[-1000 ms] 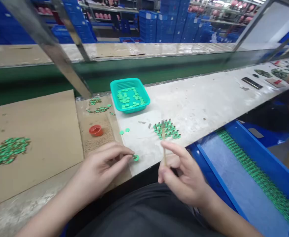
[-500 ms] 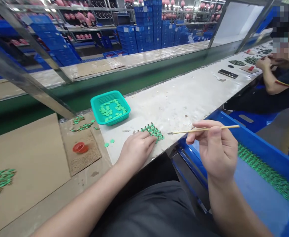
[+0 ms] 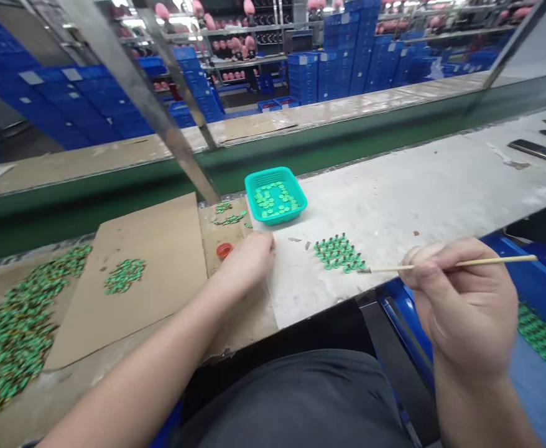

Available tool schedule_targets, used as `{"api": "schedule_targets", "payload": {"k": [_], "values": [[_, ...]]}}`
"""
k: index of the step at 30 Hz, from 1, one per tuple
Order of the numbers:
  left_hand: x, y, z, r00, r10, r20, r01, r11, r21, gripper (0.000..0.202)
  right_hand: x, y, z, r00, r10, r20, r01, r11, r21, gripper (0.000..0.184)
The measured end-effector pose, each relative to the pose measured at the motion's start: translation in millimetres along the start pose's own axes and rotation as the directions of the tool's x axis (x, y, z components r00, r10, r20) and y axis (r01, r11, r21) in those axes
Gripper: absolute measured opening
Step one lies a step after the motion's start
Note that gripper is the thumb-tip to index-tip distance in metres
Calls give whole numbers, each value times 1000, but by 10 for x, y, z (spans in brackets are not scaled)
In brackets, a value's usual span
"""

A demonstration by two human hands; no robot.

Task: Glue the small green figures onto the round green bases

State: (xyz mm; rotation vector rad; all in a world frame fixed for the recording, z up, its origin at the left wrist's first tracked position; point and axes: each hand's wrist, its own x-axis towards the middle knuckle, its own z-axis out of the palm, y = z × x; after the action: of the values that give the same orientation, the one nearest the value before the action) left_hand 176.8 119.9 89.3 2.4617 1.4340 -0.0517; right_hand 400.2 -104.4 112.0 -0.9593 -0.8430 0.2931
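My left hand [image 3: 253, 256] is closed, fingertips down at the edge of the white tabletop, with a bit of a green disc showing at them. Most of that disc is hidden. My right hand [image 3: 464, 298] grips a thin wooden-handled brush [image 3: 497, 261], whose dark tip points left. That tip is close to a block of green discs [image 3: 339, 252] set in rows, each with a small dark piece standing on it. Behind my left hand stands a teal basket [image 3: 253, 180] with loose green discs inside. A red cup [image 3: 224, 250] lies beside my left wrist.
Cardboard [image 3: 161, 230] on the left bears a small pile of green-and-brown pieces [image 3: 124, 275]; a large heap [image 3: 21, 323] lies beyond it. At right, a blue crate [image 3: 534, 280] holds rows of green pieces. A phone [image 3: 538, 150] lies farther along the table.
My left hand has moved left, from the rows of discs to the loose discs near the basket. The brush remains in my right hand. The view has turned left.
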Motion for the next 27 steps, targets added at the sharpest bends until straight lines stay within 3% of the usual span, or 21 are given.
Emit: {"api": "schedule_targets", "payload": {"k": [2,6,8,10,12,14,17,19,23,27], "values": [[-107,-35,-17,999,25,45,-21,995,-94,18,-39,10,136,998,60,29,-62,996,59,31],[-677,-328,-9,993,76,86,-50,962,-269,12,-160,94,346,946,265,189,-288,951,109,7],[-1015,-555,72,997,61,50,-42,947,-317,20,-215,181,446,904,320,284,-352,934,67,19],[-1278,-767,208,999,16,-32,-26,941,-338,25,-249,287,582,862,368,350,-392,920,-1,27],[-1441,-913,366,982,17,-190,-79,943,-324,29,-256,396,768,826,412,385,-417,906,-75,21],[-1526,-981,495,910,81,-406,-203,942,-266,27,-235,504,995,793,444,417,-430,893,-135,20],[-1592,-1000,586,764,239,-600,-380,918,-118,17,-157,673,1347,772,428,469,-392,902,-178,23],[-1624,-1014,600,717,328,-615,-434,901,-26,20,-81,797,1555,762,393,514,-335,919,-207,18],[-1646,-1079,633,697,387,-604,-465,885,30,27,62,1049,1894,711,347,611,-199,933,-299,11],[-1651,-1115,731,686,409,-602,-491,871,33,29,98,1237,2136,676,195,711,105,929,-355,19]]}}
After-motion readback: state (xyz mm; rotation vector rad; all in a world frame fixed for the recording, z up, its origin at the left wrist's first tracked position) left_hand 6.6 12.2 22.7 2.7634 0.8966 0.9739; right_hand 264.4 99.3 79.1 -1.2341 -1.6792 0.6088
